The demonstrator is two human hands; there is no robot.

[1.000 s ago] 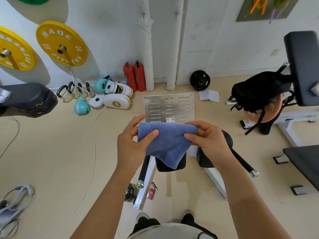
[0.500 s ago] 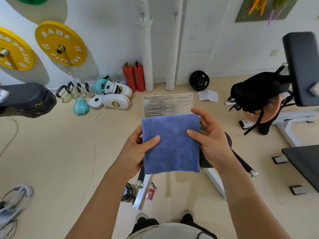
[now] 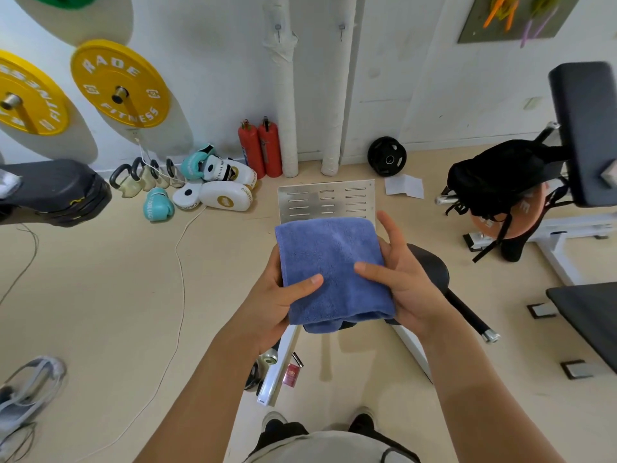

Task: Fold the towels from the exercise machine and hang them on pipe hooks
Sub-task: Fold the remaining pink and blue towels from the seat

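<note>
The blue towel [image 3: 334, 272], folded into a roughly rectangular pad, is held in the air in front of the person, above the black padded seat [image 3: 430, 269] of a white-framed exercise machine [image 3: 280, 365]. The left hand [image 3: 277, 302] grips the towel's left edge, thumb laid across the top face and fingers underneath. The right hand [image 3: 404, 279] supports the right edge, thumb pressed on the top face, fingers spread and partly extended behind the fabric. A lower layer of the towel protrudes slightly at the near edge. Beyond the towel, a slotted metal plate [image 3: 327, 198] lies on the floor. Two white wrapped pipes [image 3: 287, 95] run up the wall, each carrying a small hook [image 3: 277, 30] near the top of the view. Two red fire extinguishers [image 3: 260, 148] stand just beside the left pipe. Boxing gloves and pads [image 3: 213, 185] lie near the wall, and yellow weight plates [image 3: 120, 85] are mounted above them.
</note>
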